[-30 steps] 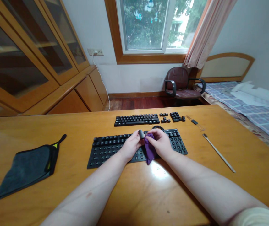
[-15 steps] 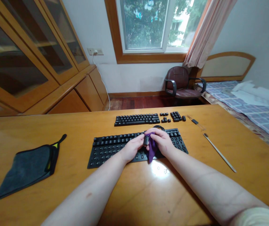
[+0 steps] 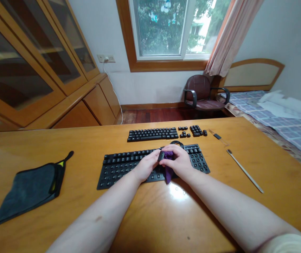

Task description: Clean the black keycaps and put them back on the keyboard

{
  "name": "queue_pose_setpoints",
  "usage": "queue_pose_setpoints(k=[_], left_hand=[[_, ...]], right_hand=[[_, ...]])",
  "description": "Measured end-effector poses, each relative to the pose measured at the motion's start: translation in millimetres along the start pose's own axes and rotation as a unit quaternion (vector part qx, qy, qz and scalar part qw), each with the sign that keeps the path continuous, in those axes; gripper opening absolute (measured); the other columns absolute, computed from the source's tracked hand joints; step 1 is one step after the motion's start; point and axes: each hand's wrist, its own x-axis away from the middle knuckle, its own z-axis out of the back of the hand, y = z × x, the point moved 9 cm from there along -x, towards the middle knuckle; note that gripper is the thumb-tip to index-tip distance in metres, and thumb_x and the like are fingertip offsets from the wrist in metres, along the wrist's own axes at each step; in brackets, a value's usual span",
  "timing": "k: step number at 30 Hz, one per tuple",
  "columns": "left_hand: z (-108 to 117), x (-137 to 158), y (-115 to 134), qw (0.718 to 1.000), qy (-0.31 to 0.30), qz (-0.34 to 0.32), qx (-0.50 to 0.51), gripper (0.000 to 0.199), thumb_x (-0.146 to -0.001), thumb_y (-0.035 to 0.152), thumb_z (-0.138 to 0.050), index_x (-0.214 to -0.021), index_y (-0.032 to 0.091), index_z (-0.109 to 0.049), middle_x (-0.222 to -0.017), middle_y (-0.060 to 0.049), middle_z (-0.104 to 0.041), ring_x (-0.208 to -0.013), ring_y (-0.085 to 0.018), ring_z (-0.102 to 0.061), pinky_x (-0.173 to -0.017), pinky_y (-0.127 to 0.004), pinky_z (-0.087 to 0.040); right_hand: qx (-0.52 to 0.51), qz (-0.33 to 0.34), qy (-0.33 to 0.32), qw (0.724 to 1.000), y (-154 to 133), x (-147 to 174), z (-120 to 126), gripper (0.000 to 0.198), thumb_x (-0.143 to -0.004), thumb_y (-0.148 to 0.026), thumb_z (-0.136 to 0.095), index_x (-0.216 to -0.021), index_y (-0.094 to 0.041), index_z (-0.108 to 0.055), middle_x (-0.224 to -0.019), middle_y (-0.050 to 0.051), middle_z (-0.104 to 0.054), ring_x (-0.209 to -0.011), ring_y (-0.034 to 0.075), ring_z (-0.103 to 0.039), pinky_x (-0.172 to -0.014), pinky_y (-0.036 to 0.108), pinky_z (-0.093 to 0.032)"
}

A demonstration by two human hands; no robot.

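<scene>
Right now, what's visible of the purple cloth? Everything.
The purple cloth looks like soft fabric, bunched. The right hand grips its upper part, partly hiding it; a tapered end hangs down, in view crossing the near edge of the keyboard. Beside it, the left hand holds a small dark piece; whether cloth and piece touch is unclear.

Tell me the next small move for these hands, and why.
Probably rub the purple cloth over the black key: the left hand seems to pinch the key, and the right hand holds the cloth right beside it.
</scene>
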Motion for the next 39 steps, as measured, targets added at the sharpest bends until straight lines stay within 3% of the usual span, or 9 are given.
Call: queue_pose_setpoints(k=[6, 9, 12, 18, 21, 26, 30, 34, 39], left_hand=[[11, -2, -2, 0.999, 0.023, -0.011, 0.046, 0.022, -0.076, 0.03, -0.065, -0.089, 0.012, -0.063, -0.08, -0.003, -0.057, -0.072, -0.013, -0.051, -0.07, -0.025, -0.042], [9, -2, -1, 0.999, 0.023, -0.014, 0.043, 0.021, -0.077, 0.03, -0.064, -0.087, 0.012, -0.062, -0.081, -0.004, -0.058, -0.074, -0.013, -0.052, -0.072, -0.026, -0.042], [7, -2, 1, 0.999, 0.028, -0.024, 0.021, 0.022, -0.079, 0.034, -0.062, -0.086, 0.013, -0.058, -0.075, -0.002, -0.056, -0.072, -0.013, -0.053, -0.074, -0.027, -0.042], [20, -3, 3, 0.994, 0.104, -0.038, -0.002, 0.027, -0.076, 0.039, -0.064, -0.086, 0.016, -0.053, -0.075, 0.0, -0.056, -0.069, -0.011, -0.053, -0.072, -0.026, -0.045], [29, 0, 13, 0.981, 0.153, -0.083, -0.085, 0.025, -0.079, 0.04, -0.059, -0.087, 0.017, -0.051, -0.073, 0.001, -0.055, -0.066, -0.01, -0.053, -0.069, -0.025, -0.045], [27, 10, 34, 0.921, 0.186, -0.161, -0.304, 0.014, -0.087, 0.029, -0.045, -0.092, 0.017, -0.052, -0.08, -0.002, -0.059, -0.074, -0.014, -0.057, -0.071, -0.027, -0.046], [8, 18, 44, 0.815, 0.16, -0.21, -0.515, 0.016, -0.084, 0.014, -0.041, -0.094, 0.018, -0.052, -0.089, -0.006, -0.06, -0.085, -0.018, -0.057, -0.078, -0.032, -0.046], [-14, 26, 48, 0.72, 0.12, -0.27, -0.628, 0.018, -0.082, 0.009, -0.038, -0.094, 0.017, -0.049, -0.088, -0.007, -0.058, -0.082, -0.018, -0.057, -0.076, -0.033, -0.049], [-19, 32, 54, 0.68, 0.14, -0.301, -0.653, 0.017, -0.084, 0.01, -0.037, -0.096, 0.016, -0.047, -0.087, -0.008, -0.058, -0.083, -0.018, -0.057, -0.076, -0.032, -0.05]], right_hand=[[0.008, 0.028, 0.001, 1.0, -12, 4, -1, 0.001, -0.069, -0.026, -0.071, -0.07, -0.025, -0.07, -0.079, 0.003, -0.068, -0.078, 0.019, -0.062, -0.078, 0.035, -0.049], [-0.005, 0.014, 0.012, 1.0, -8, 2, 3, 0.006, -0.075, -0.026, -0.065, -0.076, -0.026, -0.07, -0.082, 0.003, -0.069, -0.082, 0.019, -0.062, -0.081, 0.036, -0.048], [-0.017, -0.052, 0.049, 0.997, 10, 1, 11, 0.011, -0.079, -0.028, -0.06, -0.076, -0.023, -0.069, -0.078, 0.002, -0.068, -0.079, 0.018, -0.062, -0.079, 0.035, -0.047], [-0.125, -0.141, 0.104, 0.977, 28, 5, 9, 0.025, -0.068, -0.028, -0.07, -0.09, -0.021, -0.061, -0.085, 0.002, -0.065, -0.079, 0.017, -0.062, -0.078, 0.034, -0.048], [-0.196, -0.145, 0.123, 0.962, 27, 8, 8, 0.025, -0.066, -0.027, -0.071, -0.088, -0.021, -0.06, -0.084, 0.001, -0.064, -0.078, 0.017, -0.062, -0.076, 0.034, -0.049], [-0.122, -0.06, 0.06, 0.989, 9, 8, -2, 0.009, -0.066, -0.024, -0.072, -0.071, -0.022, -0.064, -0.086, 0.003, -0.061, -0.088, 0.019, -0.058, -0.084, 0.036, -0.045], [-0.092, -0.055, 0.061, 0.992, 6, 15, -7, 0.01, -0.067, -0.024, -0.072, -0.069, -0.021, -0.063, -0.095, 0.005, -0.057, -0.094, 0.02, -0.056, -0.088, 0.038, -0.043], [-0.121, -0.074, 0.073, 0.987, 3, 21, -10, 0.013, -0.07, -0.023, -0.069, -0.066, -0.02, -0.056, -0.093, 0.005, -0.059, -0.092, 0.019, -0.056, -0.087, 0.038, -0.043], [-0.15, -0.093, 0.087, 0.98, 6, 22, -10, 0.017, -0.07, -0.022, -0.066, -0.063, -0.02, -0.051, -0.088, 0.004, -0.058, -0.088, 0.019, -0.057, -0.083, 0.037, -0.044]])
